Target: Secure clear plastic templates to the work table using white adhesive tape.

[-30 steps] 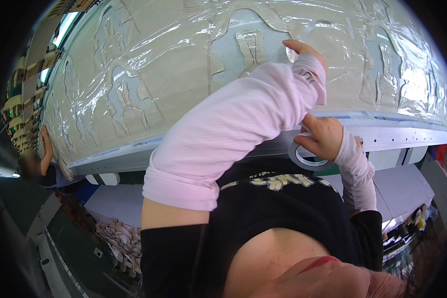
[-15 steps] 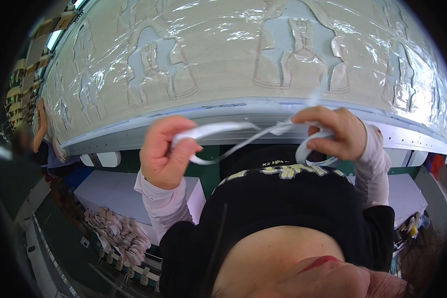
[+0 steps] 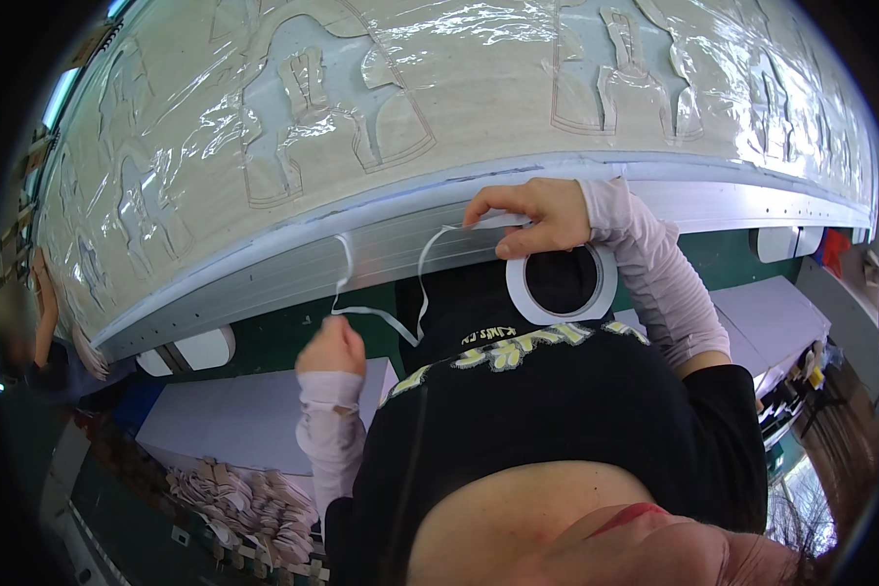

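Near the front edge of the table (image 3: 264, 256), my right hand (image 3: 552, 213) holds a roll of white tape (image 3: 607, 281), which hangs below the palm like a ring. A narrow white tape strip (image 3: 350, 262) droops in a loop between both hands, and a length of it rises above my left hand. Lower and to the left, my left hand (image 3: 332, 347) is closed at the strip; its fingertips are mostly hidden. My right thumb and forefinger are at the strip's other end.
A clear plastic sheet (image 3: 479, 107) covers the table, over beige cut garment-shaped pieces (image 3: 400, 122). Below the table stand pale boxes (image 3: 254, 396) and a heap of pale cut pieces (image 3: 239, 508). Another person's arm (image 3: 46, 303) is at the far left.
My left hand has moved down toward my body, and the strip now hangs looser and longer. My right hand has shifted left, with the roll's ring now fully facing up.
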Tool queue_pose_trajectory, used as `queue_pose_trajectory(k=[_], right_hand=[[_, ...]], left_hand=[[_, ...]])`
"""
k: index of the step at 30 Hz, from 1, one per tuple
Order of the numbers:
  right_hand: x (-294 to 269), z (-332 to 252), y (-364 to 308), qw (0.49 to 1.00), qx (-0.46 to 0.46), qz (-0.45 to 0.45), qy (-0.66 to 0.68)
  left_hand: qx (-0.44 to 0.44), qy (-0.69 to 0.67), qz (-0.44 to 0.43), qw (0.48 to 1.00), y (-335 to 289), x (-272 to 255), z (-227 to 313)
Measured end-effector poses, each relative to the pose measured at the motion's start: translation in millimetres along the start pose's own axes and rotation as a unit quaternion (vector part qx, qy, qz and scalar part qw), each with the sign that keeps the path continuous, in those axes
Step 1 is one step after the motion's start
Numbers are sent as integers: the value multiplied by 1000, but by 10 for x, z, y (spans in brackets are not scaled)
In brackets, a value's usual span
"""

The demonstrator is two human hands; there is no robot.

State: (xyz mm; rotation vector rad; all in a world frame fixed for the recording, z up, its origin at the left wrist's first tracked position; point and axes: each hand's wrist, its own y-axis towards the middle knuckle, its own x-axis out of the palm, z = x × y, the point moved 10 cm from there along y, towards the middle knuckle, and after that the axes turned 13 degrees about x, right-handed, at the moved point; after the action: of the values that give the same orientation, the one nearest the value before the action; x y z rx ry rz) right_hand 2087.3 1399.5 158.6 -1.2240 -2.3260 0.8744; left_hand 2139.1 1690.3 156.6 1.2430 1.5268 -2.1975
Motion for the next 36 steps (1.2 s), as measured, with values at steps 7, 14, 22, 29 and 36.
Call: queue_pose_trajectory(k=[7,14,22,29,36], right_hand=[[-404,-46,-312,992,20,107,-58],[-786,493,-435,969,3,246,-4],[-724,698,-587,962,32,270,-20],[-789,727,-638,969,19,246,-28],[-1082,612,-681,952,-27,305,21]], left_hand=[[333,-449,111,822,1171,-911,1728],[416,-431,0,801,1702,-822,2199],[562,72,308,764,1997,-1421,2934],[552,13,340,761,2230,-1394,2759],[520,-341,5,783,2004,-1339,2814]])
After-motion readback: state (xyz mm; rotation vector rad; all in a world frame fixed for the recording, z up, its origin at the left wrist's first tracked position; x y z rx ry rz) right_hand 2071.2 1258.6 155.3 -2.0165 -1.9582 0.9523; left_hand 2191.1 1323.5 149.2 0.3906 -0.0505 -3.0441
